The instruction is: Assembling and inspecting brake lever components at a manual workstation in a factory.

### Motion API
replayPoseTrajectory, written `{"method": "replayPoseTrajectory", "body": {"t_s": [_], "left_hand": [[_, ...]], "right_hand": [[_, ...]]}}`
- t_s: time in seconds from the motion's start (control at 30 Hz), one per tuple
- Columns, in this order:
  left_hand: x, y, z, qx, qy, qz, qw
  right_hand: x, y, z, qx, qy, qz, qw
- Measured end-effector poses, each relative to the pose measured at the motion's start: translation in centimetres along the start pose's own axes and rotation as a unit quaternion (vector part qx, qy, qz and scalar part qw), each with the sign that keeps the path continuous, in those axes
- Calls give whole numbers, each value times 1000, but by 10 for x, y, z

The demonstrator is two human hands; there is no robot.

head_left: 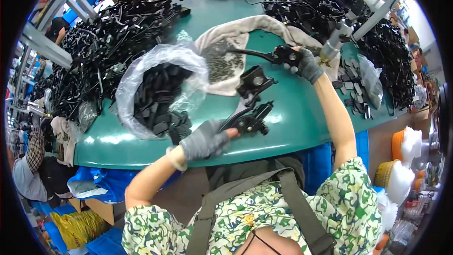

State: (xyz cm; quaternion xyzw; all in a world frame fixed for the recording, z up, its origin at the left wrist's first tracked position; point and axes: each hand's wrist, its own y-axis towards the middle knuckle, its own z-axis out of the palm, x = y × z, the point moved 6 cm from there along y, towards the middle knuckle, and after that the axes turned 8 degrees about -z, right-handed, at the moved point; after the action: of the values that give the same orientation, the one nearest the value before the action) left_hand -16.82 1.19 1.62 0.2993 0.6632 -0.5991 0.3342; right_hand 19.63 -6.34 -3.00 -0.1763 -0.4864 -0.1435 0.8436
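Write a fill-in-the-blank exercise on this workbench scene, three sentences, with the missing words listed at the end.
1. Both hands wear fingerless gloves of the colour ____.
2. The left hand holds a black lever assembly near the front edge of the ____ table.
3. The right hand holds a second black lever over a beige ____, beside a clear plastic bag of black parts.

Missing words: grey; green; cloth
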Motion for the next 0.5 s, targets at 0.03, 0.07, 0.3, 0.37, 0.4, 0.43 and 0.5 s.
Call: {"method": "replayPoseTrajectory", "body": {"t_s": [0.03, 0.07, 0.3, 0.37, 0.4, 0.43, 0.5], "left_hand": [[-9, 14, 7, 13, 15, -16, 1000], [-15, 28, 12, 28, 29, -33, 999], [-47, 84, 15, 35, 58, -75, 995], [-59, 94, 2, -1, 100, -79, 992], [-58, 100, -3, -3, 97, -84, 992], [-56, 105, -8, -13, 111, -91, 990], [-51, 110, -16, -36, 141, -105, 984]], "right_hand": [[-4, 10, -9, -11, -22, 26, 999], [-10, 19, -15, -23, -44, 55, 997], [53, 43, 27, -84, -749, -136, 643], [57, 20, 44, -71, -647, -218, 727], [61, 0, 52, -67, -530, -297, 791], [67, -14, 54, -64, -401, -369, 836], [61, -20, 59, -9, -405, -325, 854]]}}
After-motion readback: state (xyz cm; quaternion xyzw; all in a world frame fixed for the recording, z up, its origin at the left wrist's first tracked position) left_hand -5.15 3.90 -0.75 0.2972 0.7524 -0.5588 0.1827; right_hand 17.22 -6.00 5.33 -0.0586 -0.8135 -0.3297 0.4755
